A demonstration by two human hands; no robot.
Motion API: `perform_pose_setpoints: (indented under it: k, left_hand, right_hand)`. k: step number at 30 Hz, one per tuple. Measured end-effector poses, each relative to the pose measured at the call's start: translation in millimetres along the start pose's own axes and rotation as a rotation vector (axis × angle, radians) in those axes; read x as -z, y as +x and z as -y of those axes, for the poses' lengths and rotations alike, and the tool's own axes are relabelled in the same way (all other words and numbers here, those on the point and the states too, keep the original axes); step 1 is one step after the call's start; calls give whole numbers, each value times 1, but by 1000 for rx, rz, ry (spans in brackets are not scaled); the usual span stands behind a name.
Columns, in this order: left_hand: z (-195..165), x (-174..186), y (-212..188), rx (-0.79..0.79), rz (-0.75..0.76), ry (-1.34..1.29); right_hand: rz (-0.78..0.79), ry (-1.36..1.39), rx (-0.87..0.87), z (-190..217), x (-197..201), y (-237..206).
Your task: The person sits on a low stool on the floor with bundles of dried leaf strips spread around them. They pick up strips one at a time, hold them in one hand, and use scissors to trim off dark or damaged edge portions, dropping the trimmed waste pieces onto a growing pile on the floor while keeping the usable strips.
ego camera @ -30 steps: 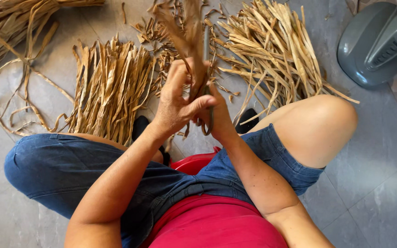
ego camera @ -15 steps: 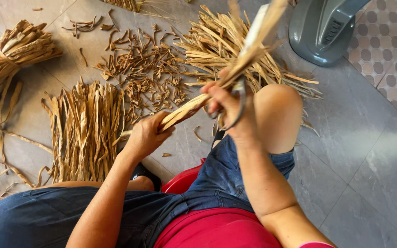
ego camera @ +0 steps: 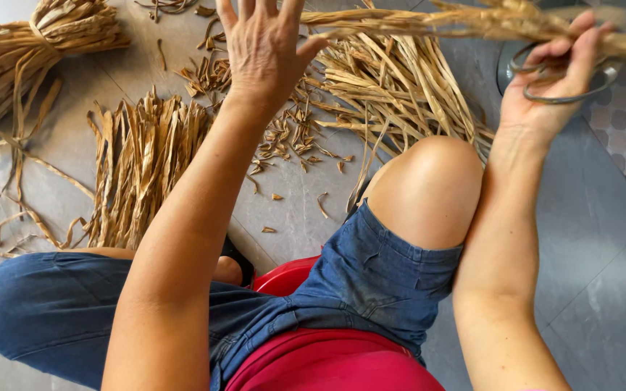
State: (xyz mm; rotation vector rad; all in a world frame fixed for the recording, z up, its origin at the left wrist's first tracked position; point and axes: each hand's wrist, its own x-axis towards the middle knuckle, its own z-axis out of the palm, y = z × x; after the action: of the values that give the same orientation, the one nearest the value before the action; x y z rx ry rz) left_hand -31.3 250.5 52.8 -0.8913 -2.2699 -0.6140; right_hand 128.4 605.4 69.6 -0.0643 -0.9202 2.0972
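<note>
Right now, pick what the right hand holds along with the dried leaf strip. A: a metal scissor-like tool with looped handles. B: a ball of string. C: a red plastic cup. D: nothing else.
A: the right hand grips the long dried leaf strip while a metal tool with looped handles hangs from its fingers; the left hand is spread open by the strip's other end.
</note>
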Motion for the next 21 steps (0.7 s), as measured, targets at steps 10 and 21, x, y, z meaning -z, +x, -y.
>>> perform_pose_setpoints:
  k: [10, 21]
  left_hand:
    - [79, -23, -144, 494, 331, -153]
    - [207, 28, -230, 1278, 165, -182]
  right_hand:
    - [-784, 130, -165, -69, 56, -86]
    - [-681, -806, -868, 29, 118, -172]
